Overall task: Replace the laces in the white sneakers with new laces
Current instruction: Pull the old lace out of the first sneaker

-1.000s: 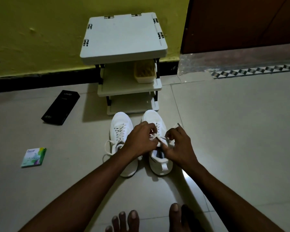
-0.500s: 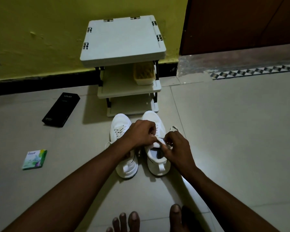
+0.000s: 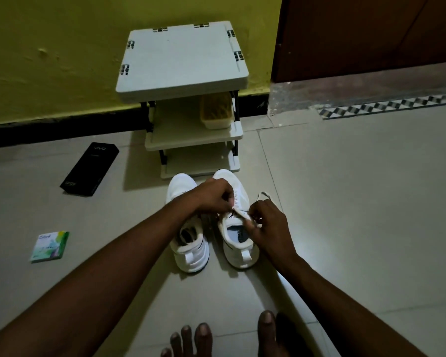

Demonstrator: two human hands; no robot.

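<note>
1. White fabric sneakers stand side by side on the pale tiled floor (image 3: 345, 202), toes toward a white plastic three-tier rack (image 3: 183, 57). We log them as the left sneaker (image 3: 188, 243) and the right sneaker (image 3: 236, 243).
2. The left hand (image 3: 214, 197) has its fingers curled and pinches the flat white lace (image 3: 240, 212) at the top of the right sneaker's tongue.
3. The right hand (image 3: 265, 225) pinches the same lace just beside the collar. The hands are near each other but not touching, with a short run of lace between them.
4. Change over the last second: the hands were bunched over crossed strands at the top eyelets. Now they sit a little apart, with one strand drawn across the tongue. A loose lace loop (image 3: 262, 193) lies just beyond the right hand.
5. Reading: we judge that the knot on the right sneaker is coming undone. Removal of the old lace is only beginning.
6. The left forearm now hides the left sneaker's lacing, which was still laced a second ago.
7. We cannot identify any new laces. A black oblong box (image 3: 89, 172) and a small green-and-white packet (image 3: 50, 246) lie well apart to the left, contents unknown.
</note>
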